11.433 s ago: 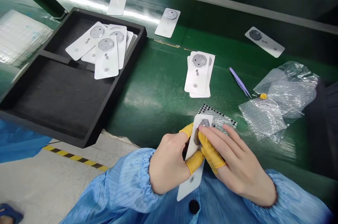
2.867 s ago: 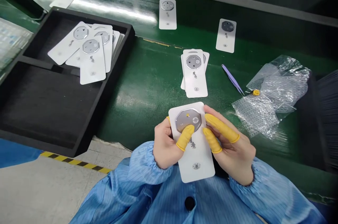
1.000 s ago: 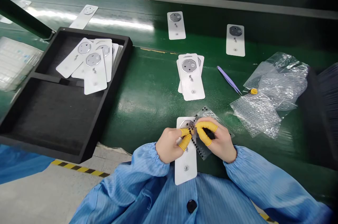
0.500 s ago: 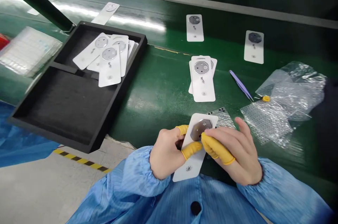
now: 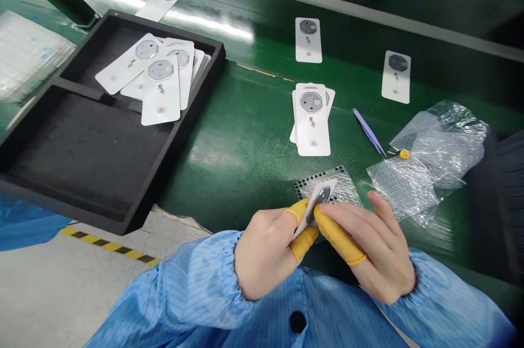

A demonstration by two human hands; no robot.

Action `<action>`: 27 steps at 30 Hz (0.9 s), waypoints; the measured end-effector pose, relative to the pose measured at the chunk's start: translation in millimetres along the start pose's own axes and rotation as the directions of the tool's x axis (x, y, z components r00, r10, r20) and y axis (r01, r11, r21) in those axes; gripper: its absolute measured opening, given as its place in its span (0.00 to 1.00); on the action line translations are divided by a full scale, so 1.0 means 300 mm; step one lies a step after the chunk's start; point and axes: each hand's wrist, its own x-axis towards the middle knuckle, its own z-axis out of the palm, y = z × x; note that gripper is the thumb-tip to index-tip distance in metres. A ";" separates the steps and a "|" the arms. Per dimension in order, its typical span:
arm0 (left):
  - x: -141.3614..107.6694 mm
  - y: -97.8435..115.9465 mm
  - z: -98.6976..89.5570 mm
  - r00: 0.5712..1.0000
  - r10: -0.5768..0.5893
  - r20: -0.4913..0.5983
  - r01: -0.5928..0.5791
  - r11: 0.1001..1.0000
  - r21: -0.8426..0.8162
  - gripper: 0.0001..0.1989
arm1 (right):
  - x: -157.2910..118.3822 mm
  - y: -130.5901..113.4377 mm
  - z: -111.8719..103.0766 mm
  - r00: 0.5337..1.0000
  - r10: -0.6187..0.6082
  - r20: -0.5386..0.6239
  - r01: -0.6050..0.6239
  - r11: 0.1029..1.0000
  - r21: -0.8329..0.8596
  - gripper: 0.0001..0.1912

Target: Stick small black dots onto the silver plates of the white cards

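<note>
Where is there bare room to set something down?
Bare: green tabletop between black tray and stacked white panels, and the tray's near compartment. Crowded: around left hand and right hand, and at the right, with purple tweezers and clear plastic sheets.

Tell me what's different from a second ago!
Both hands were at the dotted sheet. They've let it go, and it lies on the green table. The left hand now grips the card, tilted almost edge-on; the right hand is at its front. The tweezers and black tray stayed put.
</note>
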 end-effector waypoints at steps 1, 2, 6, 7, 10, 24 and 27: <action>0.001 0.000 0.001 1.000 0.007 0.001 -0.007 1.000 -0.002 0.15 | -0.005 0.005 0.004 1.000 -0.001 0.000 0.001 1.000 0.012 0.17; 0.002 0.001 0.002 1.000 0.007 0.004 -0.007 1.000 -0.005 0.14 | -0.011 0.009 0.008 1.000 -0.003 -0.005 0.003 1.000 0.023 0.18; 0.002 -0.004 0.000 0.997 -0.070 0.025 0.071 0.997 -0.036 0.13 | -0.022 0.014 0.026 0.998 -0.052 0.019 0.052 0.998 0.017 0.18; 0.000 -0.006 0.000 0.994 -0.101 0.038 0.103 0.994 -0.047 0.12 | -0.021 0.010 0.028 0.996 -0.067 0.065 0.068 0.998 -0.009 0.17; -0.007 -0.014 -0.001 0.980 -0.169 0.106 0.178 0.981 -0.078 0.10 | -0.023 -0.004 0.030 0.978 -0.062 0.200 0.078 0.994 -0.073 0.12; 0.024 0.041 -0.033 0.904 -0.224 0.365 0.384 0.800 -0.461 0.05 | -0.048 0.005 0.001 1.000 0.013 0.015 -0.015 0.991 0.135 0.21; 0.020 0.039 -0.028 0.913 -0.214 0.346 0.356 0.832 -0.425 0.03 | -0.055 0.006 -0.004 0.999 -0.037 0.018 0.035 0.995 0.096 0.19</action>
